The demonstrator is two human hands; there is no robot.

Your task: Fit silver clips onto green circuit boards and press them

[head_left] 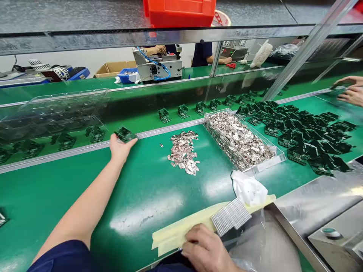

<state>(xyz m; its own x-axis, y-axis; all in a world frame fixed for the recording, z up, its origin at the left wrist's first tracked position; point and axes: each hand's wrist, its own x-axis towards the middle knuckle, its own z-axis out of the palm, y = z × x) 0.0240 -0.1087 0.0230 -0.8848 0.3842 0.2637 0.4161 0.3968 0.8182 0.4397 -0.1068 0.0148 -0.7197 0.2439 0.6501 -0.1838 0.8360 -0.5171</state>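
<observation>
My left hand [120,148] is stretched out to the far rail and grips a small green circuit board assembly [124,133] between thumb and fingers. Close to the table's front edge, my right hand [208,247] has its fingers curled together beside strips of yellow tape [172,237]; whatever they may hold is hidden. A block of small silver metal pieces in rows [231,216] lies just past that hand. Between my hands, further up the green table, small metal plates [184,151] are spread in a loose pile.
A clear tray [268,165] full of metal plates stands right of the pile. Many circuit board assemblies [303,132] crowd the right side, others line the belt behind the rail. White crumpled cloth [249,187] sits near the front edge. Another person's hands [353,90] are at far right.
</observation>
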